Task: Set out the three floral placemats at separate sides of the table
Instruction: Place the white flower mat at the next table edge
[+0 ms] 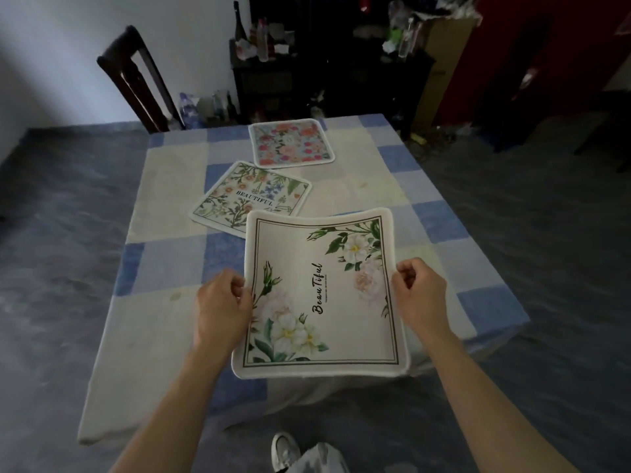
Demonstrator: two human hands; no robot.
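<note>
A white placemat (321, 295) with pale roses and the word "Beautiful" hangs above the near end of the table, sagging in the middle. My left hand (222, 305) pinches its left edge and my right hand (421, 295) pinches its right edge. Behind it a second placemat (252, 196) with green leaves and mixed flowers lies skewed on the table's middle, its near corner hidden by the held one. A third placemat (292, 143) covered in pink and orange blooms lies flat near the far edge.
The table (160, 315) wears a blue, cream and grey checked cloth. A dark wooden chair (136, 76) stands at the far left corner. A dark cluttered shelf (327, 56) with bottles stands beyond the far edge. My shoe (285, 450) shows below.
</note>
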